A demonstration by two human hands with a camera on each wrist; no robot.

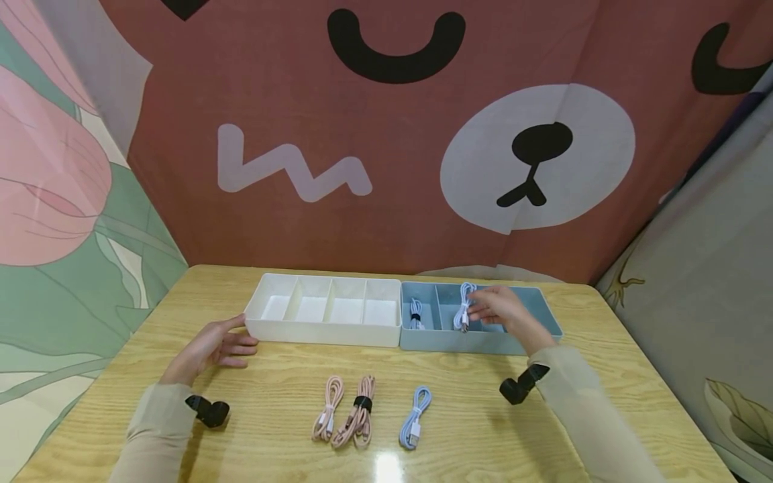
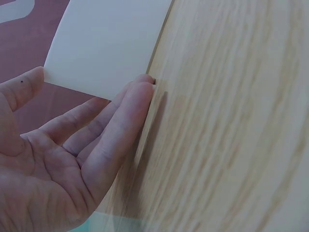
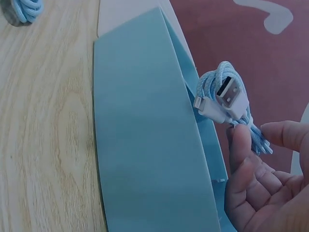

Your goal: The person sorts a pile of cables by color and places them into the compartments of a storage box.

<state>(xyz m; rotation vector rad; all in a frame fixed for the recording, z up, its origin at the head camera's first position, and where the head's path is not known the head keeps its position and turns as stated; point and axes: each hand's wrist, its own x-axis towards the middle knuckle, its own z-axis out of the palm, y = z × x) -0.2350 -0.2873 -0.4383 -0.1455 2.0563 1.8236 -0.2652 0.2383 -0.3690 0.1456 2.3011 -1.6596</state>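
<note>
Cable coil in pale-blue braid [image 1: 464,310] held over a divided blue plastic box [image 1: 461,342]

Between thumb and fingertips of the right hand [image 1: 500,308], the coil is pinched above the second compartment [image 1: 446,296] from the left. Little weight is to be expected; softness is likely in the loops, stiffness in the two white plugs [image 3: 236,103]. Slipping seems unlikely, and a hold is best taken at the tied waist. A metal-tipped USB end is laid against the loops, beside a slimmer plug. By the left hand [image 1: 217,343], fingers loosely extended, the end of a white plastic box [image 1: 323,333] is touched.
</note>
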